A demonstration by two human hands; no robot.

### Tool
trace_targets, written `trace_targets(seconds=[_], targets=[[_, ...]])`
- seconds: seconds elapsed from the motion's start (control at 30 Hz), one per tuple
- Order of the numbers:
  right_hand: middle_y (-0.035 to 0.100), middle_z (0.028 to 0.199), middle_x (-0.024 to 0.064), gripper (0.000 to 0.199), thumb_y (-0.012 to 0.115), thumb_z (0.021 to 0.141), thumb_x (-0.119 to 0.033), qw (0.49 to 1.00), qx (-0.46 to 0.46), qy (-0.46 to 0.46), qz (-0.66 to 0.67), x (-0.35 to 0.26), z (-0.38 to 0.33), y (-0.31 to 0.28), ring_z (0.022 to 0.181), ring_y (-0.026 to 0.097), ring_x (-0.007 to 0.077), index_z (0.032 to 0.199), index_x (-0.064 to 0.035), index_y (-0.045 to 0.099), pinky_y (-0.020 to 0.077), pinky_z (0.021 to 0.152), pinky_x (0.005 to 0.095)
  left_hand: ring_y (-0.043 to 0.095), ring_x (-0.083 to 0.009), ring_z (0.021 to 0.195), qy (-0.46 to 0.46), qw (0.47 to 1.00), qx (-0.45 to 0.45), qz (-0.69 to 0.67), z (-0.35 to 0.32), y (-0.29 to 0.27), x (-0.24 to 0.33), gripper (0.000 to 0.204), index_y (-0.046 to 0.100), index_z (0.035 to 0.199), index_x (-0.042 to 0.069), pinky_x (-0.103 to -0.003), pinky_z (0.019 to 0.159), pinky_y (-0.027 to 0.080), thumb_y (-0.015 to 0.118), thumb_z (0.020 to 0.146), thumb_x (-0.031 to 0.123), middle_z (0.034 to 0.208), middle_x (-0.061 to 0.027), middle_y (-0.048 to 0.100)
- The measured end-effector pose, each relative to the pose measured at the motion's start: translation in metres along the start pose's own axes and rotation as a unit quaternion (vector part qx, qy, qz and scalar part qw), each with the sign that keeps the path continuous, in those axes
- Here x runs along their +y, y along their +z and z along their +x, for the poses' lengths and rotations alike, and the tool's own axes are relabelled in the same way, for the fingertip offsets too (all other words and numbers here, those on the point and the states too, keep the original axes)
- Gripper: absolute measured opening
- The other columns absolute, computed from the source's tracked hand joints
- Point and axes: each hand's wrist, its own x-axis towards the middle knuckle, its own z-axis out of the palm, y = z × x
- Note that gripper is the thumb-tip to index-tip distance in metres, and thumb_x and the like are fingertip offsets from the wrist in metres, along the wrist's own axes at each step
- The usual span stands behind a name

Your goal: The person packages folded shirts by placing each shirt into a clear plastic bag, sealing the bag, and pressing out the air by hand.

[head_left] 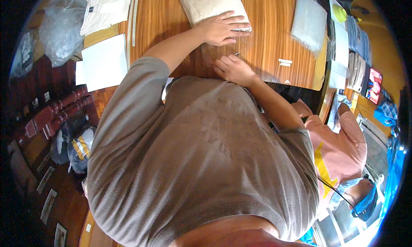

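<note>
A folded cream garment (214,6), with what looks like clear plastic around it, lies on the wood-grain table at the top middle. My left hand (221,29) rests flat across its near end, fingers spread. Closer to me, at the table's near side, my right hand (235,70) is closed with its fingers bent together. Whatever is between those fingers is too small or too clear to make out. A faint sheen, perhaps loose plastic, shows on the wood between the two hands.
A stack of clear plastic bags (309,22) lies on the table's right, near small white strips (284,62). At left are white sheets (104,60), folded cream garments (107,9) and a clear plastic bundle (63,30). A person in a pink shirt (339,148) is close on my right.
</note>
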Motion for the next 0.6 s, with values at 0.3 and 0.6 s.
trace_targets(seconds=[0.3, 0.6], targets=[[0.063, 0.113, 0.0042, 0.032, 0.065, 0.085, -0.027, 0.996, 0.035, -0.031, 0.080, 0.001, -0.009, 0.017, 0.112, 0.059, 0.0241, 0.113, -0.0113, 0.069, 0.0483, 0.097, 0.0378, 0.023, -0.0200, 0.158, 0.019, 1.000, -0.013, -0.013, 0.003, -0.003, 0.001, 0.058, 0.040, 0.159, 0.033, -0.050, 0.130, 0.016, 0.053, 0.104, 0.045, 0.169, 0.0067, 0.031], [0.064, 0.126, 0.0109, 0.044, 0.078, 0.086, -0.029, 0.976, -0.031, 0.177, 0.121, 0.094, -0.087, -0.006, 0.120, 0.061, 0.0320, 0.123, -0.0070, 0.068, 0.0490, 0.105, 0.0464, 0.028, -0.0215, 0.157, -0.053, 0.995, 0.077, -0.032, -0.056, -0.024, 0.025, 0.066, 0.047, 0.155, 0.010, -0.050, 0.129, 0.018, 0.060, 0.098, 0.042, 0.169, -0.0039, 0.034]])
